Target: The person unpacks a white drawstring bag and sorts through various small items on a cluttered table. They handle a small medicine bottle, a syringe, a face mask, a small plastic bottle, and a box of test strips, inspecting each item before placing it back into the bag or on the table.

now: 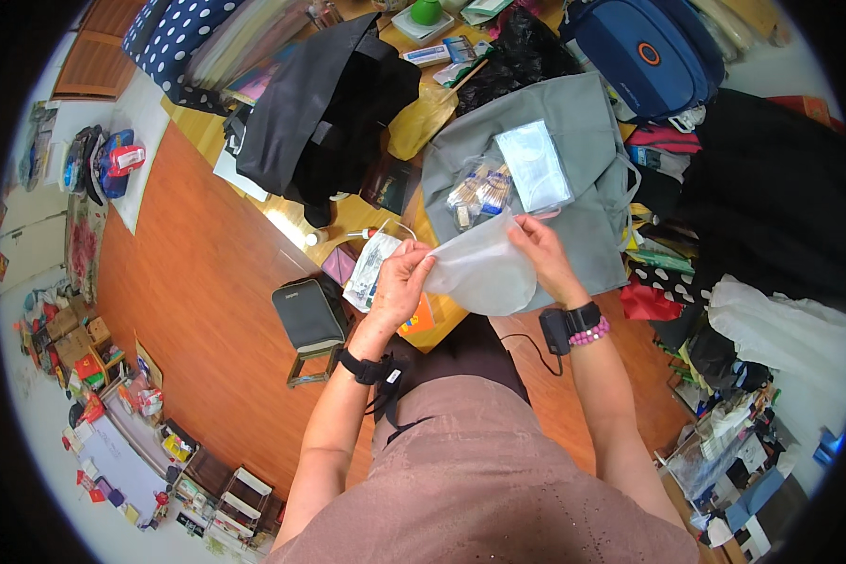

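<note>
A translucent white pouch (490,271) is stretched between my two hands above the table's near end. My left hand (400,282) pinches its left edge between thumb and fingers. At the pouch's upper right edge my right hand (544,250) grips with the thumb in front, its other fingers partly hidden. Just beyond lies a grey cloth bag (458,144), spread flat. On this bag rest clear packets of cotton swabs (490,183) and a plastic-wrapped pack of pale blue sheets (534,166). A white printed bag (370,271) sits beside my left hand.
A black bag (275,134) and a blue backpack (648,60) flank the wooden table (285,225). A small white bottle (316,237) stands near its left edge. A stool with a dark grey case (310,314) is on the floor. Piled clothes (761,190) crowd the right.
</note>
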`<control>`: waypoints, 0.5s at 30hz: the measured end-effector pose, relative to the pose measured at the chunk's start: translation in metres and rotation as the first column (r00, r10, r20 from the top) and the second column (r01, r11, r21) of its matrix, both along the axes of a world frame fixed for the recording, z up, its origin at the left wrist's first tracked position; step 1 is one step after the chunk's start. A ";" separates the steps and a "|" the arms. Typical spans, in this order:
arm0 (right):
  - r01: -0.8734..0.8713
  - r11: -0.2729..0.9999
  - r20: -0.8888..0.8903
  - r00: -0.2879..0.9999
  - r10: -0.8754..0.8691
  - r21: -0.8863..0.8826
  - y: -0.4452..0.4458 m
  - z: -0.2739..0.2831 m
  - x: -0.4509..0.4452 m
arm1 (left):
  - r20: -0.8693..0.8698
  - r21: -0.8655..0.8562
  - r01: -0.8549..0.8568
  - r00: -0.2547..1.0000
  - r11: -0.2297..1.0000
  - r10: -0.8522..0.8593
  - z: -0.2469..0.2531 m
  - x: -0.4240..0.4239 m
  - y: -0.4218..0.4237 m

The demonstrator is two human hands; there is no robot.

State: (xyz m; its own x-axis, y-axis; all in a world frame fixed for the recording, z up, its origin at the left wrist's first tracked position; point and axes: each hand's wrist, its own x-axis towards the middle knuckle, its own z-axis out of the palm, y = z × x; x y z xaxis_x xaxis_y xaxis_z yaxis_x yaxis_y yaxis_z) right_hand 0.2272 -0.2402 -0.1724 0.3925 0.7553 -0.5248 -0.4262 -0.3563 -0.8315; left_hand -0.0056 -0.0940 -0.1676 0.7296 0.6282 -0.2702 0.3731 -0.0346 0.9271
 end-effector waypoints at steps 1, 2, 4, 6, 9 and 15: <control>0.000 1.000 0.006 1.000 0.000 0.009 -0.004 0.009 -0.004 | 0.033 -0.042 -0.026 0.999 0.999 0.027 -0.005 -0.003 -0.001; -0.107 0.994 0.025 0.994 0.108 -0.038 -0.012 0.009 -0.004 | -0.008 -0.107 -0.064 0.998 0.992 0.063 -0.006 -0.008 -0.003; -0.403 0.895 0.054 0.906 0.419 -0.189 -0.037 -0.003 0.002 | -0.092 -0.237 -0.133 0.989 0.962 0.114 -0.006 -0.021 -0.007; -0.568 0.767 -0.023 0.808 0.589 -0.297 -0.057 -0.021 0.005 | -0.148 -0.122 -0.189 0.974 0.974 0.170 -0.006 -0.035 -0.009; -0.481 0.829 -0.055 0.872 0.487 -0.286 -0.057 -0.033 0.007 | -0.264 0.039 -0.217 0.939 0.975 0.220 -0.016 -0.067 -0.007; 0.224 0.932 0.532 0.846 -0.040 -0.286 0.027 -0.108 0.011 | -0.363 0.275 -0.270 0.859 0.923 0.360 -0.006 -0.099 0.002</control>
State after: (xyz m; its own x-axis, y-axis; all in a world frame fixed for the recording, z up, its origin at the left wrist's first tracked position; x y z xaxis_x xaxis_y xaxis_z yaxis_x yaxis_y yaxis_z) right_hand 0.2385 -0.2133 -0.2808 0.7554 0.4983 -0.4255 -0.0379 -0.6150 -0.7876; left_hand -0.1045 -0.0918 -0.1736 0.3399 0.8795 -0.3330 0.7326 -0.0256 0.6802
